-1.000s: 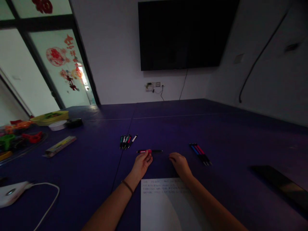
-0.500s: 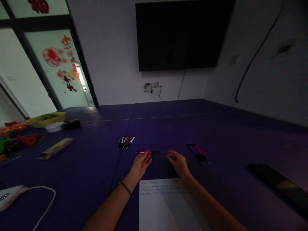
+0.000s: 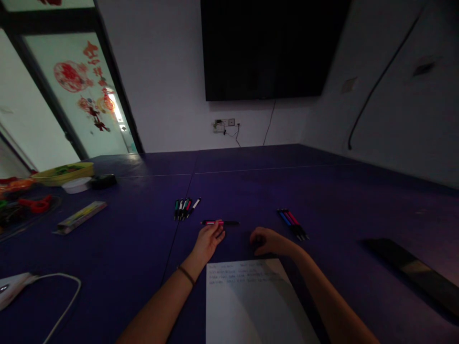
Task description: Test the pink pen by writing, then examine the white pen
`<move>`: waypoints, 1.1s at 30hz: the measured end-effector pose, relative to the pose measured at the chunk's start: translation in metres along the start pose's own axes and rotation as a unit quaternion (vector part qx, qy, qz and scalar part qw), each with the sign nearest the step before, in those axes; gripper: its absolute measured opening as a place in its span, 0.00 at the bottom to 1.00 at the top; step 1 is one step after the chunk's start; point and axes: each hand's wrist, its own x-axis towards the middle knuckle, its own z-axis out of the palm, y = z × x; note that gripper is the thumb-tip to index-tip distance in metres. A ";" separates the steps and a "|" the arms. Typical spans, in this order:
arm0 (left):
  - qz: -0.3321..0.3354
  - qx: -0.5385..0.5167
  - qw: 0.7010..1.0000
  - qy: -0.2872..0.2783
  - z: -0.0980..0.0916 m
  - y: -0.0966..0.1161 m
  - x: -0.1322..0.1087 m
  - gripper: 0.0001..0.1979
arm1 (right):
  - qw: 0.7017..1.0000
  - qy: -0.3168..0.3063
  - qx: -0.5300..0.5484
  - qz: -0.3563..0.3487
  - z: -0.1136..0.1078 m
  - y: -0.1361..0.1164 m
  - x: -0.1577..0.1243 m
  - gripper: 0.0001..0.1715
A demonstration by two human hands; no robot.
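Note:
My left hand (image 3: 210, 239) holds a pink and black pen (image 3: 229, 223) level between thumb and fingers, its dark end pointing right. A short gap to the right, my right hand (image 3: 268, 241) is curled low over the table, fingers bent inward; what they hold, if anything, is hidden. Beyond my left hand lies a group of several pens (image 3: 184, 208) with green, white and red barrels. To the right of my right hand, blue and pink pens (image 3: 293, 223) lie side by side. A sheet of paper (image 3: 247, 306) with handwritten lines lies between my forearms.
A dark phone-like slab (image 3: 412, 272) lies at the right. On the left are a narrow box (image 3: 81, 217), a white device with a cable (image 3: 71, 306), red-handled scissors (image 3: 38, 204), a yellow basket (image 3: 53, 179), a white round container (image 3: 76, 185) and a black roll (image 3: 103, 181).
My right hand has turned and curled its fingers, drawing slightly toward me, off the paper's top edge. My left hand keeps the pen nearly in place. The view has shifted slightly.

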 end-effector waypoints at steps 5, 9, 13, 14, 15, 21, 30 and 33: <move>0.005 0.003 1.000 -0.007 0.001 0.001 0.000 0.04 | 0.999 0.010 0.030 -0.009 0.002 0.005 0.004 0.03; 0.006 0.009 1.000 -0.003 0.003 0.002 0.001 0.05 | 0.989 0.096 0.113 0.002 0.010 0.001 0.010 0.04; -0.004 0.026 1.000 0.006 0.003 0.002 0.000 0.05 | 0.948 0.222 0.226 0.036 0.019 -0.009 0.015 0.11; -0.006 0.029 1.000 0.008 0.003 0.002 -0.001 0.05 | 0.938 0.247 0.242 0.037 0.021 -0.011 0.015 0.12; -0.007 0.032 0.999 0.010 0.003 0.002 -0.001 0.05 | 0.929 0.266 0.255 0.036 0.023 -0.013 0.016 0.12; -0.023 0.062 0.998 -0.006 0.004 0.001 -0.002 0.05 | 0.904 0.294 0.310 0.025 0.030 -0.021 0.016 0.13; -0.030 0.079 0.996 -0.014 0.003 0.000 0.000 0.06 | 0.905 0.285 0.316 0.021 0.031 -0.027 0.015 0.14; -0.029 0.082 0.996 -0.015 0.005 0.001 -0.001 0.06 | 0.905 0.286 0.315 0.024 0.032 -0.027 0.016 0.14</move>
